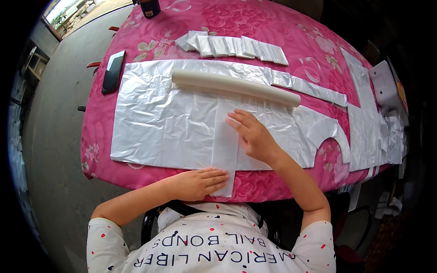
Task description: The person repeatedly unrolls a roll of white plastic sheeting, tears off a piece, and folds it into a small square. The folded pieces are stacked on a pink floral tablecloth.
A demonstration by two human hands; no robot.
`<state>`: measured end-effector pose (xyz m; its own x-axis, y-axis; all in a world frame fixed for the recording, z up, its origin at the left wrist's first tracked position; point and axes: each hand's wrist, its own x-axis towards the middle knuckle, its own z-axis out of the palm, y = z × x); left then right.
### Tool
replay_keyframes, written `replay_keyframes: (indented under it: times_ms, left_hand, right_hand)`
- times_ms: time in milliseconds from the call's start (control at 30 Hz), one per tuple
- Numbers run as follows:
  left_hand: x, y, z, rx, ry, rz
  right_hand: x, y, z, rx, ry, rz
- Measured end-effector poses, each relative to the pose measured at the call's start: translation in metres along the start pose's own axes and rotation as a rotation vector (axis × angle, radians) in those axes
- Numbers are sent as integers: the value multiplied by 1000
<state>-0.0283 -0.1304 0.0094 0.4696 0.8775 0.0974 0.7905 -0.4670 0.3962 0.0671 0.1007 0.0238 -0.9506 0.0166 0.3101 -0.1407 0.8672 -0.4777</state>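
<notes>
A narrow folded strip of white plastic bag (223, 148) runs from the table's near edge up across a flat stack of white plastic bags (154, 123). My left hand (200, 183) lies flat over the strip's near end, its fingers stretched out to the right. Farther up, my right hand (254, 134) has its fingers extended and slightly apart at the strip's right side; whether they press on it I cannot tell. Beyond the hands, a long off-white tube (236, 86) lies slantwise across the stack. The stack's right end has a rounded cut-out between handle loops.
A row of small folded plastic packets (227, 46) lies at the back of the pink flowered tablecloth (314, 63). A phone (113, 73) sits at the left, a dark container (149, 8) at the far left. More plastic bags (364, 136) and a white box (384, 84) are at the right.
</notes>
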Motion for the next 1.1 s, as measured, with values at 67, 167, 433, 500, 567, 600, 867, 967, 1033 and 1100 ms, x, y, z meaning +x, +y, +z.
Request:
replay_keyframes:
  times_ms: [67, 167, 433, 500, 567, 600, 867, 967, 1033, 1100]
  left_hand:
    - [0, 0, 5, 11, 62, 6]
    - [1, 1, 8, 22, 127, -10]
    - [5, -3, -3, -246, 416, -66]
    - [11, -7, -7, -109, 382, -186]
    - [15, -12, -6, 10, 356, -315]
    - [16, -14, -5, 31, 361, -333]
    - [32, -17, -14, -288, 540, -649]
    - [42, -24, -31, -632, 605, -836]
    - [44, -26, -28, -763, 730, -906]
    - [39, -24, -22, -378, 788, -757]
  right_hand:
    - [-23, -22, 5, 153, -126, -18]
    - [-40, -34, 7, 178, -197, -42]
    - [-44, -39, 13, 101, -51, 4]
    - [-43, -40, 17, 64, 30, 25]
    - [-42, -40, 18, 56, 69, 55]
    - [-41, -41, 17, 63, 70, 79]
    - [-29, -34, 16, 332, 123, 512]
    - [-17, -22, 13, 376, 26, 750]
    - [-7, -20, 9, 527, -22, 911]
    - [2, -25, 1, 592, -73, 1004]
